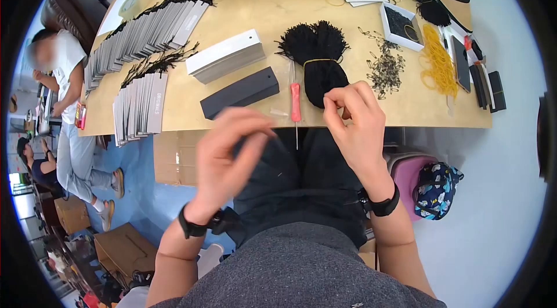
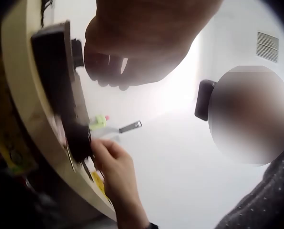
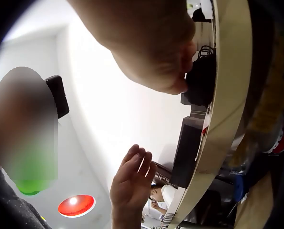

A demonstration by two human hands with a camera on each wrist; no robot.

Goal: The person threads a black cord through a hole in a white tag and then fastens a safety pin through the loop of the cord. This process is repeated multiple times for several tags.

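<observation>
— Why is thin yellow band [image 1: 322, 60] around our black cord bundle [image 1: 320, 78] on wooden desk [image 1: 255, 15]?
— Probably to keep cords together; our right hand [image 1: 358, 131] pinches its near edge, our left hand [image 1: 217, 160] is relaxed, empty.

Beyond the fingertips of our right hand [image 1: 355, 125] we see a black cord bundle [image 1: 326, 78] lying on the table, its frayed, knotted ends fanned away from us, a yellow band [image 1: 322, 60] round its middle. Its smooth, rounded end lies right at those fingertips; we cannot tell whether they touch.
</observation>
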